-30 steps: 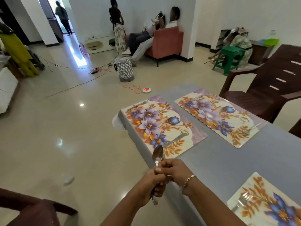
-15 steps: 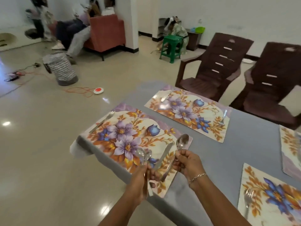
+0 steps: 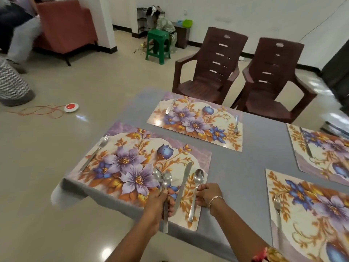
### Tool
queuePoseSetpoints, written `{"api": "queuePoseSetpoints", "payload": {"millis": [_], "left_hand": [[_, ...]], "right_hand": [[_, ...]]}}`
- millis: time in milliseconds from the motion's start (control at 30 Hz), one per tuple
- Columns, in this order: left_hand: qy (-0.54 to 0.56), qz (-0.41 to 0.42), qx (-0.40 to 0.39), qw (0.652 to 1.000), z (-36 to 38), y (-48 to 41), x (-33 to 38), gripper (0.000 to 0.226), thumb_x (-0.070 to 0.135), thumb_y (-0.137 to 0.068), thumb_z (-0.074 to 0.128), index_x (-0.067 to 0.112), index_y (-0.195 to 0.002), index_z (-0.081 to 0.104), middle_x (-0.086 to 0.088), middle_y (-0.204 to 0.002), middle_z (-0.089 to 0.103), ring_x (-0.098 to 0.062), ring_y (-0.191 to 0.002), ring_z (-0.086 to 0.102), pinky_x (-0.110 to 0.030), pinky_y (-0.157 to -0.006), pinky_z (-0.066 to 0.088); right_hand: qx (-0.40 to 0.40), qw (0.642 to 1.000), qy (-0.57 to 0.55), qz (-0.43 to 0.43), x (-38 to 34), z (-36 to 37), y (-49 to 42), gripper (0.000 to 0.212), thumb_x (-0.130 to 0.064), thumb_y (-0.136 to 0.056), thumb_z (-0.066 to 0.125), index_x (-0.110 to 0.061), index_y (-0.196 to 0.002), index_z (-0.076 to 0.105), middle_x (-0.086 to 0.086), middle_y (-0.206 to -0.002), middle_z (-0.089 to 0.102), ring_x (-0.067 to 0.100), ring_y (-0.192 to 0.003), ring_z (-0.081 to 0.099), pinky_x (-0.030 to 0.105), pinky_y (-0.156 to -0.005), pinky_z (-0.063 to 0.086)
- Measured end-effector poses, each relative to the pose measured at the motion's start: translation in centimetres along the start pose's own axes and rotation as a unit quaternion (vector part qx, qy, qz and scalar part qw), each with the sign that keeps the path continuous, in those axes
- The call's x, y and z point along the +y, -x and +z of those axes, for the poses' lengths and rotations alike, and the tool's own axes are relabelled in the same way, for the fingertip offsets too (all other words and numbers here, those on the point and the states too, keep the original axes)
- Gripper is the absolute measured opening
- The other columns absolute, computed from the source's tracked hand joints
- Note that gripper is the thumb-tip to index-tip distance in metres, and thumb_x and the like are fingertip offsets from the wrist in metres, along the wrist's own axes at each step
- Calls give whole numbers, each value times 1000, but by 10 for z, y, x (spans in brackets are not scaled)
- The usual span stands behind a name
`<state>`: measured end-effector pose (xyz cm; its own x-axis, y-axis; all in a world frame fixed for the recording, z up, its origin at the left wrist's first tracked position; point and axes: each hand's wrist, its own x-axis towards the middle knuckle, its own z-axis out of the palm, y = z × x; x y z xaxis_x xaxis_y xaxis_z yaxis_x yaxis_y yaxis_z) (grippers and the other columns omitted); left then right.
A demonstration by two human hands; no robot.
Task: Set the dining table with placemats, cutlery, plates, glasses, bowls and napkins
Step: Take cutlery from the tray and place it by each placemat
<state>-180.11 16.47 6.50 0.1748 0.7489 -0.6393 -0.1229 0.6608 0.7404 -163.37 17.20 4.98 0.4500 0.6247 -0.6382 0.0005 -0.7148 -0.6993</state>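
Note:
The near floral placemat lies on the grey table with a fork on its left side and a knife on its right. My left hand grips a bunch of spoons by their handles above the mat's front edge. My right hand pinches the handle of a single spoon, which lies just right of the knife on the mat.
Three more floral placemats with forks and knives lie on the table. Two brown plastic chairs stand at the far side. A green stool, a red armchair and a cable with a round switch are on the floor.
My right hand took one spoon from the bunch and brought it down beside the knife. My view swung right across the table.

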Motion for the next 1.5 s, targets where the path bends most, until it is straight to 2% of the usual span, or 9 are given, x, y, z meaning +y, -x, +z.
{"api": "queuePoseSetpoints", "payload": {"millis": [400,600,700,833,967,1067,1200,1333,1500], "left_hand": [[-27,13,-29,999,-26,-5,4,32,16,-102,36,4,-85,61,-8,-58,61,-18,-50,51,-25,-47,39],[-6,18,-42,999,-40,4,9,29,13,-101,36,0,-94,61,-8,-57,61,-15,-48,50,-23,-44,41],[33,35,-33,998,-47,13,13,27,10,-102,34,1,-92,58,-6,-50,53,-7,-35,36,-16,-34,28],[71,72,22,995,-61,26,23,22,13,-100,38,7,-86,54,-1,-48,43,-4,-29,24,-10,-35,15],[100,87,88,987,-106,48,34,29,23,-101,39,4,-100,61,2,-52,43,-4,-34,24,-12,-33,15],[122,128,118,977,-148,66,34,24,12,-100,36,3,-103,59,2,-53,51,-5,-38,36,-17,-37,26],[163,141,140,966,-202,80,36,23,6,-99,35,8,-92,57,0,-65,70,-9,-58,64,-28,-59,41],[226,145,143,953,-275,75,53,21,8,-98,37,7,-92,58,-6,-87,74,-23,-84,65,-37,-73,46],[238,154,146,948,-384,60,88,20,8,-97,42,7,-95,62,-9,-98,73,-23,-86,67,-43,-81,49]], "right_hand": [[97,986,136,-21,3,18,-4,23,-15,-88,61,-9,-66,58,11,-67,66,22,-56,66,32,-62,59],[128,971,188,-79,5,19,8,15,-19,-87,60,-12,-75,62,7,-71,61,18,-63,56,27,-61,48],[42,980,130,-142,-9,39,30,17,-13,-86,60,-14,-69,58,5,-67,58,18,-65,57,31,-64,49],[-133,975,48,-173,-31,78,70,30,8,-83,55,-10,-60,50,5,-49,50,6,-33,44,17,-36,37],[-259,953,32,-157,-34,126,95,31,7,-87,53,-9,-62,45,-4,-38,49,3,-29,42,12,-32,31],[-311,937,43,-150,-30,164,116,27,2,-89,55,-10,-65,47,0,-48,52,2,-33,45,13,-35,35],[-358,921,57,-139,-31,215,149,22,-1,-88,57,-10,-69,49,6,-57,52,2,-34,44,13,-36,35],[-399,900,96,-150,-50,290,170,18,-4,-89,57,-9,-72,54,6,-62,57,3,-39,46,14,-42,38],[-419,872,153,-203,-85,413,197,12,-8,-81,68,-12,-73,60,-3,-63,64,3,-54,62,16,-51,47]]}}
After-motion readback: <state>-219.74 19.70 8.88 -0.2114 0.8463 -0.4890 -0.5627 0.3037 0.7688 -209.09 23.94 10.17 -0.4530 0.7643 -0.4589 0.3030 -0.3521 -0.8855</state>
